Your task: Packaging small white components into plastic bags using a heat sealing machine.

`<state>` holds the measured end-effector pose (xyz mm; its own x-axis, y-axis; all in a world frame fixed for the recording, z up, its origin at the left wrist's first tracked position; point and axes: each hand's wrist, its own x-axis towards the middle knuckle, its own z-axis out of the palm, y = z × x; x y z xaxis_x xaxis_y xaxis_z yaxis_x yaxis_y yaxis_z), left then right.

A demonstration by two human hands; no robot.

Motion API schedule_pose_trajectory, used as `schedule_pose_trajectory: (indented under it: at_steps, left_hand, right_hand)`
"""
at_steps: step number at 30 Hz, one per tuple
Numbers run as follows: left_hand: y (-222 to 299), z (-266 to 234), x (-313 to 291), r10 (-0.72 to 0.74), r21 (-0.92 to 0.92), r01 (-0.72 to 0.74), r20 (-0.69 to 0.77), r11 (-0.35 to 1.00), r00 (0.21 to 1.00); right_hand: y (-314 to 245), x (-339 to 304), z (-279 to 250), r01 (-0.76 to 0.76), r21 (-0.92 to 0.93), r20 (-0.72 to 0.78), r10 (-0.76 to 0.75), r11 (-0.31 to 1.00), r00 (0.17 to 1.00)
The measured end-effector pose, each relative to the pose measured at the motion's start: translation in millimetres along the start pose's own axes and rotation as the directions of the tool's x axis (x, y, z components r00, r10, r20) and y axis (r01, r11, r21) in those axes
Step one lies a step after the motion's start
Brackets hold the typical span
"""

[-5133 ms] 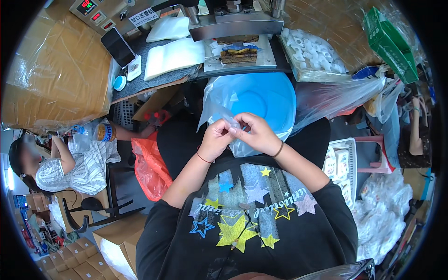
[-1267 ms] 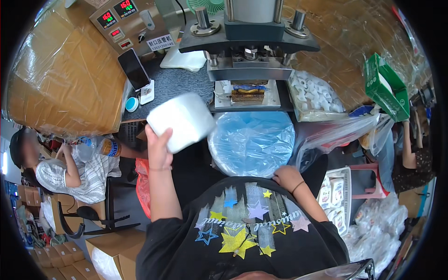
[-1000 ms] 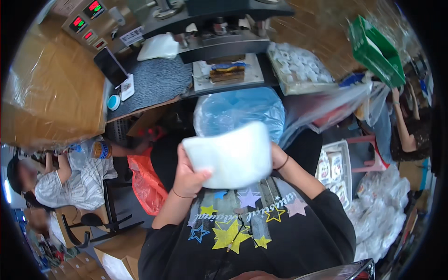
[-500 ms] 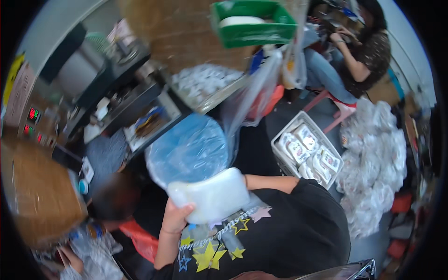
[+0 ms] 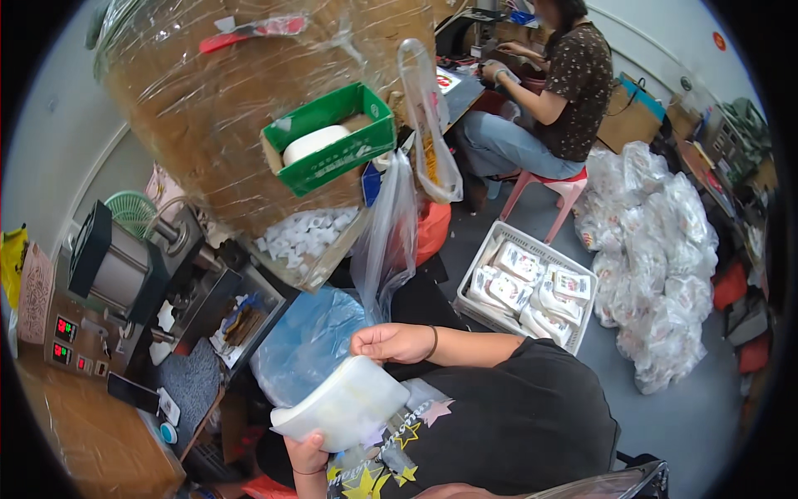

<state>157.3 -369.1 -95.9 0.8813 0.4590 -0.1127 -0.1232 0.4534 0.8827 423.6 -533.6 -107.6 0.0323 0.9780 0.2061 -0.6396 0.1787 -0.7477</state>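
A thin white slab [image 5: 349,403], slightly bent, is tilted in front of my dark shirt; whether it is one piece or a stack of sheets I cannot tell. My left hand [image 5: 307,456] grips its lower left edge, thumb on top and fingers underneath. At the upper corner, my right hand [image 5: 394,342] has its fingers curled in a pinch; what they hold, if anything, is hidden. Just beyond the slab, a blue plastic bag [image 5: 303,328] lines a round container.
A press machine [image 5: 125,262] stands left. A green box [image 5: 337,170] and a tray of white scraps [image 5: 312,274] lie ahead. Right are a white basket of packages [image 5: 465,291], bulging clear bags [image 5: 652,258] and a seated person [image 5: 573,91] on a pink stool [image 5: 561,195].
My right hand, earlier hidden behind the slab, now shows at its upper corner. The slab has tilted. My view has swung, so surroundings sit lower and further left; a person at lower left has gone from sight.
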Motion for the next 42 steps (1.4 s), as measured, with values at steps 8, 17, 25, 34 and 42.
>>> schedule_pose_trajectory:
  at_steps: [8,17,25,34,42]
  left_hand:
    - [-2.2,5.0,6.9,-0.003,0.003,0.003,0.011,1.000,1.000]
    - [-8.3,-17.6,-4.0,0.045,-0.226,-0.071,-0.119,0.972,0.992]
    - [-9.7,-16.1,-17.4,0.047,-0.149,-0.067,-0.132,0.987,0.990]
    - [48.8,-82.8,-37.8,0.307,0.056,-0.313,-0.420,0.948,0.854]
    - [173.7,-171.0,33.2,0.624,0.477,-0.430,-0.398,0.767,0.672]
  right_hand:
    - [-19.1,-3.1,10.5,0.181,-0.164,-0.107,-0.200,0.970,0.974]
    - [-99.4,-22.7,-24.0,0.267,-0.597,-0.360,-0.550,0.756,0.754]
    - [-221.5,-33.8,-193.5,-0.636,-0.766,-0.189,-0.978,0.092,0.086]
    - [-136.5,-56.4,-82.9,-0.623,-0.693,0.103,-0.905,-0.363,0.412]
    - [65.1,-47.4,-73.9,-0.205,-0.869,-0.159,-0.139,-0.450,0.977]
